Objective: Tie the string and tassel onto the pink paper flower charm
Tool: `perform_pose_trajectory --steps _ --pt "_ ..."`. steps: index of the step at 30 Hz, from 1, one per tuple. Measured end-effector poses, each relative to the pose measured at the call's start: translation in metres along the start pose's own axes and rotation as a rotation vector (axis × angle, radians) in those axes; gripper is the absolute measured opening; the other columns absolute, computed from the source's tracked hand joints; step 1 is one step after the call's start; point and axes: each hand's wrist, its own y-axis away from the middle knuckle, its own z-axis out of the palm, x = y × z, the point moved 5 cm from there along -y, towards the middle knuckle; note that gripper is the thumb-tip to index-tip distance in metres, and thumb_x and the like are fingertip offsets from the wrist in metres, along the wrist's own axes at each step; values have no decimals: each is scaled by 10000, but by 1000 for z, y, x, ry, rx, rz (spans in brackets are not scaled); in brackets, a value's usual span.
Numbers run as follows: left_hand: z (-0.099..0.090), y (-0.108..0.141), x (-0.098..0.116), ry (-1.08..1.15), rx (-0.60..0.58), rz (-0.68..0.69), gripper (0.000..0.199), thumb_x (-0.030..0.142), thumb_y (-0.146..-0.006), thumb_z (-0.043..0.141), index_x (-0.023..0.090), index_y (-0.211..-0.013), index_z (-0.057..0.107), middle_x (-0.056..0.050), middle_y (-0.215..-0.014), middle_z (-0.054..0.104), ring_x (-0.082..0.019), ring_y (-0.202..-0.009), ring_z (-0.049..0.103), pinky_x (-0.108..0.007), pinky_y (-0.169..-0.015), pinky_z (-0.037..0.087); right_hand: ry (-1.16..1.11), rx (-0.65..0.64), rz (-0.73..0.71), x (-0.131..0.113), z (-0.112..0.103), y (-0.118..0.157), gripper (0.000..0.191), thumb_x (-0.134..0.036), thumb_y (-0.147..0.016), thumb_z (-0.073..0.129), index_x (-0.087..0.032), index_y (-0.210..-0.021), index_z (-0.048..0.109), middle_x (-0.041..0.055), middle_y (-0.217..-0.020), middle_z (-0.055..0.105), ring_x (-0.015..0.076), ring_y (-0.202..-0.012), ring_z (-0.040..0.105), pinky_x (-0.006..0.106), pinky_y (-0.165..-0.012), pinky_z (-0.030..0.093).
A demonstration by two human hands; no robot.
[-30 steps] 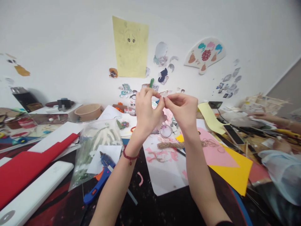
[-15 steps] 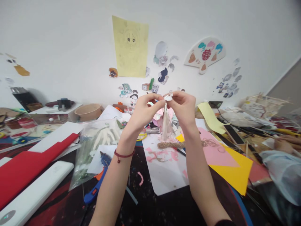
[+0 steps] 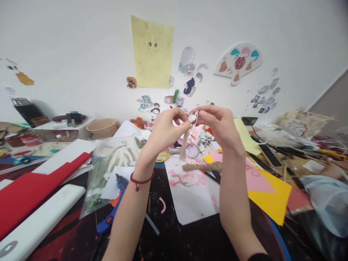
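Note:
My left hand [image 3: 169, 127] is raised over the middle of the table, its thumb and fingers pinched at the top of a pale tassel [image 3: 184, 146]. The tassel's strands hang down below the fingertips. Close beside it my right hand [image 3: 219, 126] pinches a thin white cord [image 3: 197, 121] that curves between the two hands. A small white piece [image 3: 192, 117] sits among the fingertips, partly covered; its kind does not show. Beneath the hands, a twisted bundle of brown twine [image 3: 202, 166] lies on a white sheet [image 3: 187, 206] with pink scraps.
To the left lie a blue glue gun [image 3: 107, 223], a clear bag [image 3: 89, 192], a long white case [image 3: 46, 219] and red card [image 3: 19, 197]. On the right are yellow paper [image 3: 277, 192], a phone [image 3: 270, 155] and a plastic bag [image 3: 326, 203]. A wall stands close behind.
My right hand has shifted right and turned, drawing the white cord out from my left hand. The tassel has swung a little to the left.

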Motion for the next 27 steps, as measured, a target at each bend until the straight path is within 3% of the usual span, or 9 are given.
perform_pose_trajectory --steps 4,9,16,20,24,27 --pt "-2 2 6 -65 -15 38 45 172 -797 641 196 -764 660 11 -799 723 -146 -757 621 -297 -730 449 30 3 -15 -4 2 2 221 -382 -781 862 -223 -930 821 23 -872 780 126 -728 694 251 -656 575" --pt "-2 6 15 -234 -48 129 64 148 -815 645 211 -804 639 19 -824 717 -163 -787 609 -329 -782 417 52 62 26 -2 2 2 147 -322 -744 875 -201 -776 798 7 -718 736 113 -627 638 240 -581 527" --pt "4 8 21 -451 -20 311 93 147 -870 630 226 -900 591 -9 -899 689 -216 -911 592 -380 -851 386 -25 61 146 6 -3 0 163 -317 -697 891 -192 -742 797 4 -666 718 122 -613 660 247 -613 564" --pt "8 8 27 -556 -25 411 89 135 -897 585 219 -916 564 -51 -1007 698 -252 -998 575 -399 -877 385 -48 126 187 11 -6 -1 109 -271 -723 848 -184 -715 782 6 -661 708 123 -610 662 242 -604 569" --pt "10 8 29 -547 -63 405 79 144 -921 560 222 -922 549 -50 -982 690 -235 -953 584 -385 -846 386 -37 163 178 13 -8 -3 99 -250 -737 831 -179 -710 769 1 -644 693 121 -592 649 244 -590 562" --pt "6 8 28 -484 -14 377 81 152 -926 574 227 -923 545 -24 -934 683 -206 -892 594 -371 -836 384 -37 142 151 12 -9 -3 103 -257 -750 841 -182 -736 772 -4 -675 706 119 -622 667 243 -626 570"
